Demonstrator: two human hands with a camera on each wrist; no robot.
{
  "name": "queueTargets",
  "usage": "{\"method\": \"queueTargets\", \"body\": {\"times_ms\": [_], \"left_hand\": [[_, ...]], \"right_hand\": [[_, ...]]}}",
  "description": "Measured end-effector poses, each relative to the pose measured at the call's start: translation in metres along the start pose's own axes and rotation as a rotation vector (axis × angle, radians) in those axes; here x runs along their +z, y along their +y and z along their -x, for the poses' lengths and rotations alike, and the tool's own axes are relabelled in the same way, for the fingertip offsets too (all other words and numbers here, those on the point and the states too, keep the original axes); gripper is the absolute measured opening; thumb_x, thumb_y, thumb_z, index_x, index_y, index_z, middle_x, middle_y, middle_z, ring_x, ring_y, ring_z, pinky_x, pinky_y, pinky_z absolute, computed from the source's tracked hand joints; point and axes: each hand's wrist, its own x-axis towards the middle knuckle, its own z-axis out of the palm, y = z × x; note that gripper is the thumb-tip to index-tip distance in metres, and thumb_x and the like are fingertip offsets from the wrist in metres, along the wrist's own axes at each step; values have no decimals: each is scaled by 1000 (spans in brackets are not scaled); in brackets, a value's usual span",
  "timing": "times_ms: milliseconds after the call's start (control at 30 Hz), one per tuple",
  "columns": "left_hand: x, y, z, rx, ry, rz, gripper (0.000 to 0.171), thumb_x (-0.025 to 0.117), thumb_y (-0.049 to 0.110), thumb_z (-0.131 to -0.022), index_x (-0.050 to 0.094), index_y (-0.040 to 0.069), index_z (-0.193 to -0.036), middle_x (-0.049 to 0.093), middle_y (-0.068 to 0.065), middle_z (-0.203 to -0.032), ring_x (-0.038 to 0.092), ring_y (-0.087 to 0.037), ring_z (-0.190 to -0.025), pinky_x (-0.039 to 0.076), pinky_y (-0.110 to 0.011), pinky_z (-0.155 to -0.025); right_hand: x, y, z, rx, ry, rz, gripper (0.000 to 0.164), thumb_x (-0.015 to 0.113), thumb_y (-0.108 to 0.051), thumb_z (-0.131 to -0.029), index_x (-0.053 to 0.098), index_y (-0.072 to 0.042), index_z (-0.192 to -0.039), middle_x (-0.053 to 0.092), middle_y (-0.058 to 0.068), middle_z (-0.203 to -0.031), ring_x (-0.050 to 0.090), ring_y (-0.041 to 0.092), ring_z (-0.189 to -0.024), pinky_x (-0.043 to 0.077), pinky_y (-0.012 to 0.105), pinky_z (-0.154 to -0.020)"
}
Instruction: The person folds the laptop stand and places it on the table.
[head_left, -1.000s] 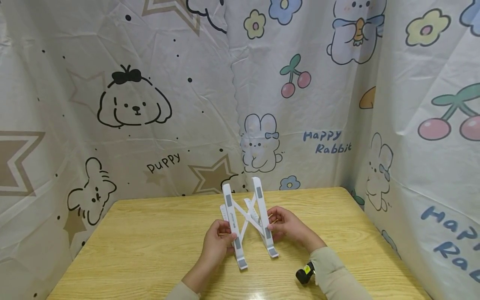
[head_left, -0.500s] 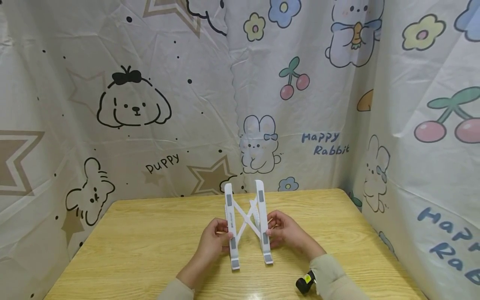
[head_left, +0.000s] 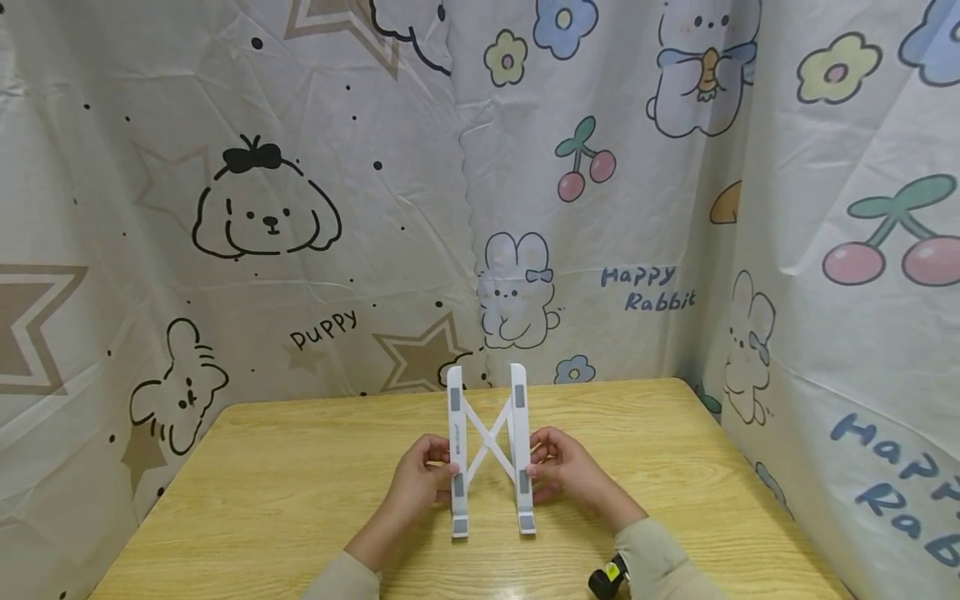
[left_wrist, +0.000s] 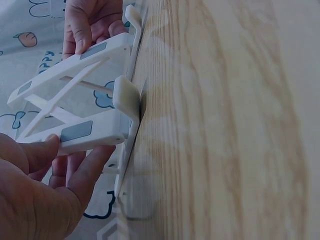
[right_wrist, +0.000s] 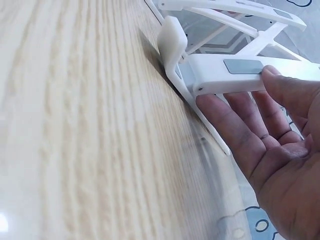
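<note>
A white folding laptop stand (head_left: 489, 440) with grey pads and crossed struts stands unfolded on the table, its two long arms side by side and pointing away from me. My left hand (head_left: 415, 479) grips the left arm near its lower half, thumb on top and fingers beneath, as the left wrist view shows on the near arm (left_wrist: 95, 131). On the other side my right hand (head_left: 570, 471) holds the right arm the same way; in the right wrist view the thumb lies by a grey pad (right_wrist: 243, 66). The stand's base rails touch the wood.
The wooden table (head_left: 300, 500) reaches back to a printed curtain (head_left: 360, 208) that hangs behind it and along both sides. A black device with a yellow label (head_left: 609, 575) sits at my right sleeve (head_left: 667, 558).
The stand has turned from a slant to straight ahead, its near ends swinging left. Both hands have kept hold and moved with it, slightly left.
</note>
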Motion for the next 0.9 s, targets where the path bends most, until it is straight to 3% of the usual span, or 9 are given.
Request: {"method": "queueTargets", "body": {"times_ms": [500, 900], "left_hand": [[-4, -1, -3, -26, -25, 7, 22, 65, -3, -97, 57, -2, -118, 55, -12, -104, 62, -20, -84, 64, -46, -68], [1, -1, -3, -26, -29, 26, 25, 65, -4, -96, 56, -3, -119, 54, -12, -104, 62, -19, -83, 63, -45, -64]], "right_hand": [[7, 3, 0, -9, 83, 11, 35, 69, 3, -95, 51, 0, -125, 57, 12, -101, 67, 23, -85, 63, 54, -71], [17, 6, -1, -10, 66, -31, 37, 70, 3, -94, 51, 1, -125, 57, 12, -100, 69, 24, -85, 63, 56, -71]]}}
